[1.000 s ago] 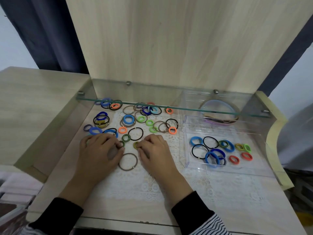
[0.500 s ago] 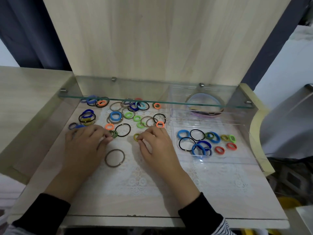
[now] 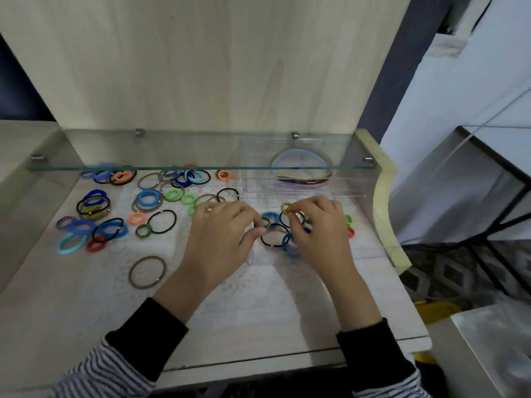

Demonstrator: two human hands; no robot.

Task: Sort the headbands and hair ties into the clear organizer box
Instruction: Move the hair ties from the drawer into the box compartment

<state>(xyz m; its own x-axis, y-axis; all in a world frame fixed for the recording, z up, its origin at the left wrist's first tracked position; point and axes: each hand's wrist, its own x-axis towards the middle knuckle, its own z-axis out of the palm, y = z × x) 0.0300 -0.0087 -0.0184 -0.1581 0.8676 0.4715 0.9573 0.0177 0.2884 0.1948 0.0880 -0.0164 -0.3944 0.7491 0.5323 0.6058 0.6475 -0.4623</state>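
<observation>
Both hands are over the front compartment of the clear organizer box (image 3: 370, 255). My right hand (image 3: 319, 234) pinches a small olive-green hair tie (image 3: 285, 207) between thumb and fingers above the ties lying inside. My left hand (image 3: 224, 242) holds a small green-and-black hair tie (image 3: 265, 222) at its fingertips, just inside the box's left wall. Blue and black ties (image 3: 275, 239) lie in the compartment, partly hidden by my hands. Headbands (image 3: 301, 179) sit in the rear compartment. Many loose coloured hair ties (image 3: 148, 198) are spread on the lace mat to the left.
A glass shelf (image 3: 172, 168) spans the desk above the far row of ties and the box's rear part. A large brown tie (image 3: 147, 272) lies alone near the front left. A wooden back panel rises behind. The desk edge drops off at the right beside a black metal frame.
Both hands moved right from the loose pile to the organizer box, each carrying a small tie. The camera also swung right. The brown tie stayed where it was.
</observation>
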